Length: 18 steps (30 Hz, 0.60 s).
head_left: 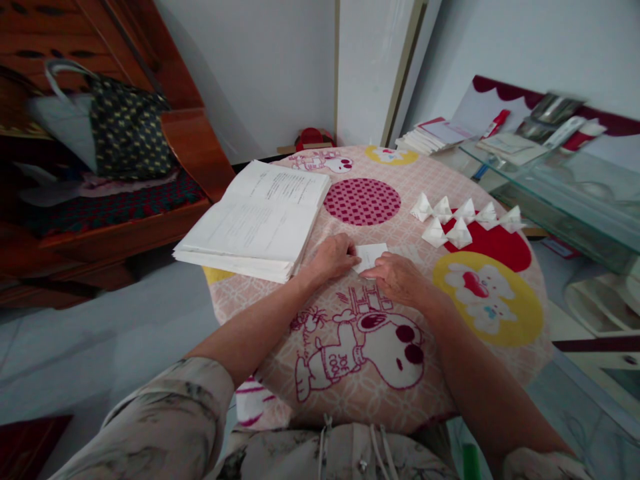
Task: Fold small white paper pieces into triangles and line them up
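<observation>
A small white paper piece (373, 255) lies on the round table's pink patterned cloth (350, 373). My left hand (333, 257) pinches its left edge with curled fingers. My right hand (397, 277) presses down on its lower right edge, fingers bent over it. An open white book (257, 220) lies just left of my left hand. Several folded white paper shapes (460, 220) sit in a cluster to the right, beyond my right hand.
A glass shelf (565, 180) with boxes and booklets stands at the right. A wooden bench (115, 200) with a patterned bag (125, 130) is at the left. A red object (313, 139) lies on the floor behind the table.
</observation>
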Each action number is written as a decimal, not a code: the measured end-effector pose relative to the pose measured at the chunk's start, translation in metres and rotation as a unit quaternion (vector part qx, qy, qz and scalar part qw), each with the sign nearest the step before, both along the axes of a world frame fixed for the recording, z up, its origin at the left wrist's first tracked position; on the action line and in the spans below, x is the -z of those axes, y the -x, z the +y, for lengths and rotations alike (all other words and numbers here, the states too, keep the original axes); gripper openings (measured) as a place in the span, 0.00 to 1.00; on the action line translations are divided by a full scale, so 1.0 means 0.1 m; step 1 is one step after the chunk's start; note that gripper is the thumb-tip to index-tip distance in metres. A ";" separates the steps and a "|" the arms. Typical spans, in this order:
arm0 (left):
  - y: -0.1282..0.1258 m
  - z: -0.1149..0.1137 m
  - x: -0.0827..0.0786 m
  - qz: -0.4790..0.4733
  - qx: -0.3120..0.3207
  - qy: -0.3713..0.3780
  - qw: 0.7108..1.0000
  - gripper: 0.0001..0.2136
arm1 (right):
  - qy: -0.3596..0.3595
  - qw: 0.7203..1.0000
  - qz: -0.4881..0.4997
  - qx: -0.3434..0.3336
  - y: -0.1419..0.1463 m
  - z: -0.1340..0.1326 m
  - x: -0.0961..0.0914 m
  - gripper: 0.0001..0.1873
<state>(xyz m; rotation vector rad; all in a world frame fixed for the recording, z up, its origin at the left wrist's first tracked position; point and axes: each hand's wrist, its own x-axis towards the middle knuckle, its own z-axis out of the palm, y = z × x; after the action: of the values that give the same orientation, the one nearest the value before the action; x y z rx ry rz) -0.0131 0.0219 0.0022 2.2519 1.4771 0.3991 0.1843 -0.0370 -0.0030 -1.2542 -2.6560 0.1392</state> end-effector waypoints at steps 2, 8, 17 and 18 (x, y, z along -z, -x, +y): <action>0.00 0.00 0.01 0.002 -0.002 0.000 1.000 0.04 | 0.006 1.000 -0.015 -0.012 -0.02 -0.01 -0.03 0.15; 0.00 0.01 0.02 0.007 -0.004 0.001 1.000 0.04 | 0.033 0.999 0.014 -0.022 -0.07 0.01 -0.09 0.15; 0.00 0.00 0.00 0.013 -0.001 0.000 1.000 0.04 | 0.059 0.995 0.084 -0.009 -0.12 0.04 -0.10 0.17; 0.00 0.00 -0.01 0.014 -0.001 0.000 1.000 0.04 | 0.057 0.995 0.081 -0.009 -0.11 0.03 -0.11 0.17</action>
<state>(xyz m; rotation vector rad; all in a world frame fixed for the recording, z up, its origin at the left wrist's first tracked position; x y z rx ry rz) -0.0131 0.0222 0.0028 2.2636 1.4934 0.3702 0.1952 -0.0336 0.0079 -1.1975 -2.5521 0.3823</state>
